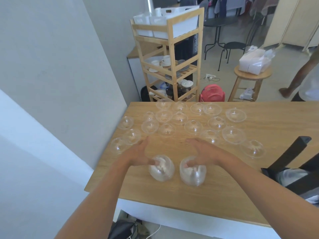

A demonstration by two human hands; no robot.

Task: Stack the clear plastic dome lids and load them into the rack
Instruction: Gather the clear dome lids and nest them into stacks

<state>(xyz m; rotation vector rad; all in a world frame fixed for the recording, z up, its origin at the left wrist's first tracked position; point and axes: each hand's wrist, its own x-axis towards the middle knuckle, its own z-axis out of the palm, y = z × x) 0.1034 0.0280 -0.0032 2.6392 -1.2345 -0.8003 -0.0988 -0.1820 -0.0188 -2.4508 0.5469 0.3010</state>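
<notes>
I see my left hand [138,156] gripping left dome lid [162,169], right hand [205,152] gripping right dome lid [193,171] just beside it, loose lids [193,127] scattered on the table [224,192] beyond both hands.

Wooden table [269,135] strewn with clear dome lids [233,135]

Fingers [156,163] indistinct inside both lid stacks [162,174]
</notes>
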